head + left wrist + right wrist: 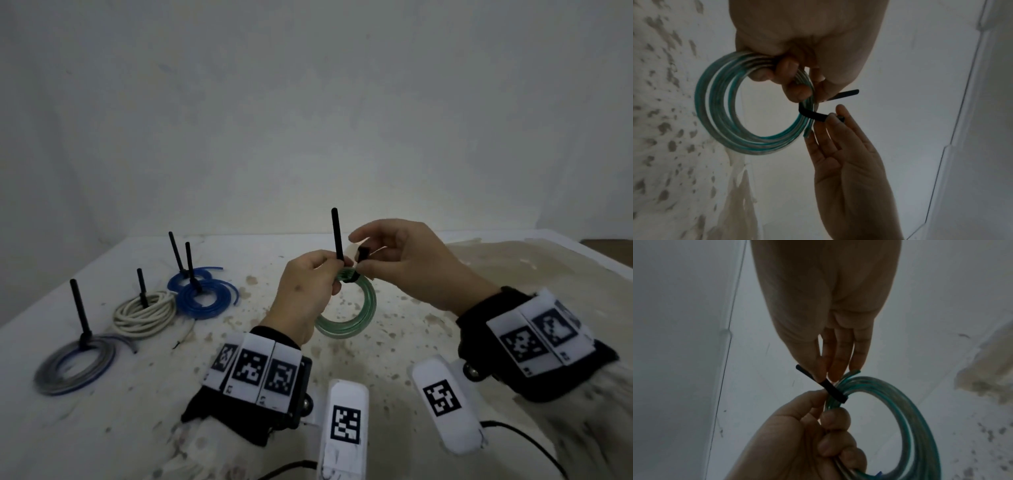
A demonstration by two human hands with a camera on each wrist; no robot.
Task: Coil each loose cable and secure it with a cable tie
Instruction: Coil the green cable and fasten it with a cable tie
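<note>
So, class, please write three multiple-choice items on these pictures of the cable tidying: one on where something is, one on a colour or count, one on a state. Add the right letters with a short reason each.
1. Where is the green coil?
A. Lying flat on the table
B. Held up in the left hand
C. Hanging on the wall

2. How many tied coils lie on the table at the left?
A. Two
B. Six
C. Four

3. What is the right hand doing?
A. Pinching one end of the black cable tie
B. Resting flat on the table
C. Holding scissors

Answers:
1 B, the left hand's fingers curl round the coil above the table.
2 C, a grey coil, a white coil and two blue coils lie there, each with a black tie.
3 A, its fingertips grip the tie end that wraps the coil.
</note>
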